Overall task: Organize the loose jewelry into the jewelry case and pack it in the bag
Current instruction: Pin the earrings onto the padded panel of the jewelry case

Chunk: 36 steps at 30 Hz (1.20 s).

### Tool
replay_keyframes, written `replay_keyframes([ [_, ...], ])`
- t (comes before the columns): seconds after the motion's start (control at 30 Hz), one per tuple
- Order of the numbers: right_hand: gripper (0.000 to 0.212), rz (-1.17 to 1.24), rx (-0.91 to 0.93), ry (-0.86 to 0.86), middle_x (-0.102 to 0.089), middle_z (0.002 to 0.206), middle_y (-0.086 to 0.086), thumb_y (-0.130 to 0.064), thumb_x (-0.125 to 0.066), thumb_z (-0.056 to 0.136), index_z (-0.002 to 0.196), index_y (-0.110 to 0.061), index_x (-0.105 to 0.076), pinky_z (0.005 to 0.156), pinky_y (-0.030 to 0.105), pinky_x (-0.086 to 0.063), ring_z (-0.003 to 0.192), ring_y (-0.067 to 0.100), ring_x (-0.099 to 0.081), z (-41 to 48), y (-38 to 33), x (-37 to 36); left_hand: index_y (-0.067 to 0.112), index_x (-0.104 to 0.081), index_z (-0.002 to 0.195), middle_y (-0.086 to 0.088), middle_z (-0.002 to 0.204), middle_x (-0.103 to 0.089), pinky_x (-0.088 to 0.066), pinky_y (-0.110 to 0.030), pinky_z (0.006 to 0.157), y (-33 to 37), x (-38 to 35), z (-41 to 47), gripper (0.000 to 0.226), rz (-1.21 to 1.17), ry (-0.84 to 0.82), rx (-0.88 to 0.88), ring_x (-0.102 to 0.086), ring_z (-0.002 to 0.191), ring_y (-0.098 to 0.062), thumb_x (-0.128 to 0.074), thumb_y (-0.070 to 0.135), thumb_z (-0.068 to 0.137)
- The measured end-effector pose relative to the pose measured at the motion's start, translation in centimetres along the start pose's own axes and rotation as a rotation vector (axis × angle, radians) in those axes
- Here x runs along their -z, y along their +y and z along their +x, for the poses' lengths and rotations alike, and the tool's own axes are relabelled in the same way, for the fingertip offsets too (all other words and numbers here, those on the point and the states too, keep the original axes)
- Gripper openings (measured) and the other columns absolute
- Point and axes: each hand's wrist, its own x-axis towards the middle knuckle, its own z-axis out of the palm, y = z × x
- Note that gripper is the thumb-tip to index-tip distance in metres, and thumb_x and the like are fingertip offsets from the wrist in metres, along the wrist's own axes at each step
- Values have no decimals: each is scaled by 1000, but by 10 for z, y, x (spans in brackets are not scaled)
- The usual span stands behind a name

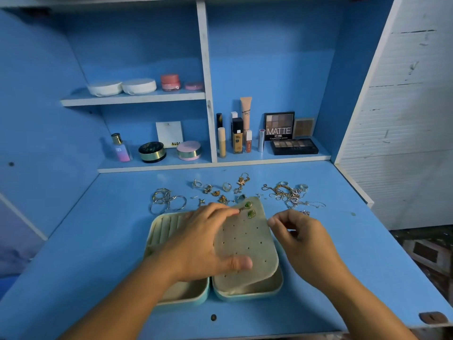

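An open light-blue jewelry case (pixel 247 294) with cream lining lies on the blue desk (pixel 343 253). Its perforated earring panel (pixel 247 244) is lifted at an angle, and two green earrings (pixel 250 209) sit at its top edge. My left hand (pixel 203 244) grips the panel, thumb on its face and fingers behind its left edge. My right hand (pixel 301 236) hovers at the panel's right edge with thumb and forefinger pinched together; whether they hold anything is too small to tell. Loose rings and earrings (pixel 220 191), silver bangles (pixel 166 201) and tangled chains (pixel 289 195) lie behind the case.
Ring slots (pixel 169 224) show in the case's left half. Cosmetics line the back shelf: a perfume bottle (pixel 120 148), powder jars (pixel 152 152), foundation tubes (pixel 237 138) and eyeshadow palettes (pixel 294 146). A white slatted wall (pixel 404 119) stands on the right.
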Motion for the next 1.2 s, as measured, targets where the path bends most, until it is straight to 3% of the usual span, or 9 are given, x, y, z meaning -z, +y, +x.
replay_keyframes([
  [0.17, 14, 103, 60, 10, -64, 65, -17, -28, -60, 90, 78, -22, -63, 54, 11, -40, 59, -3, -54, 3, -20, -9, 43, -6, 151, 32, 151, -5, -22, -39, 120, -3, 1, -9, 141, -111, -20, -14, -13, 142, 2, -43, 102, 29],
  [0.4, 11, 213, 105, 0, -59, 58, -11, -26, -64, 87, 79, -19, -65, 48, 13, -37, 49, 2, -46, 9, -37, -22, 43, -1, 152, 27, 153, -6, -22, -40, 121, -11, -1, -14, 142, -234, 20, -60, -10, 146, 1, -66, 91, 35],
  [0.57, 10, 221, 204, -105, -66, 74, -20, -27, -60, 89, 93, -27, -69, 55, 9, -38, 59, -2, -54, 6, -43, -31, 76, 16, 125, 53, 139, 12, -13, -20, 116, -13, -1, -24, 128, -297, 46, -42, 6, 132, 27, -75, 83, 35],
  [0.63, 21, 216, 248, -198, -68, 92, -20, -31, -54, 90, 105, -35, -68, 61, 9, -42, 77, -2, -61, 5, -41, -32, 66, 5, 139, 42, 150, 0, -21, -30, 119, -14, -3, -25, 129, -354, 90, -47, -4, 141, 15, -77, 77, 40],
  [0.7, 26, 171, 294, -265, -64, 105, -20, -32, -50, 95, 114, -44, -63, 72, 10, -44, 100, 1, -59, 5, -35, -31, 45, -10, 151, 21, 156, -18, -31, -43, 116, -17, -6, -25, 128, -399, 119, -67, -20, 146, -5, -78, 72, 47],
  [0.8, 38, 81, 343, -311, -59, 111, -21, -27, -48, 93, 123, -50, -53, 90, 16, -40, 115, 8, -52, 8, -26, -31, 38, -15, 152, 15, 155, -26, -33, -46, 114, -17, -8, -25, 120, -397, 134, -87, -26, 144, -10, -75, 67, 52],
  [0.93, 39, 24, 333, -302, -58, 110, -21, -19, -48, 92, 117, -46, -60, 88, 12, -38, 113, 6, -52, 15, -13, -29, 40, -11, 153, 20, 156, -19, -28, -44, 117, -17, -8, -27, 119, -368, 147, -87, -18, 145, -1, -69, 68, 53],
  [1.07, 30, -313, 227, -174, -58, 106, -18, -10, -51, 93, 105, -31, -68, 81, 12, -39, 96, -1, -53, 36, 9, -17, 40, -10, 153, 20, 157, -19, -29, -47, 116, -19, -11, -27, 116, -371, 148, -90, -19, 146, -4, -66, 69, 56],
  [1.2, 27, -646, 164, -12, -61, 114, 5, -10, -54, 91, 112, -19, -68, 83, 26, -40, 104, 23, -53, 66, 22, 2, 39, -12, 153, 17, 157, -21, -30, -48, 115, -19, -12, -26, 115, -391, 155, -89, -21, 146, -8, -67, 69, 56],
])
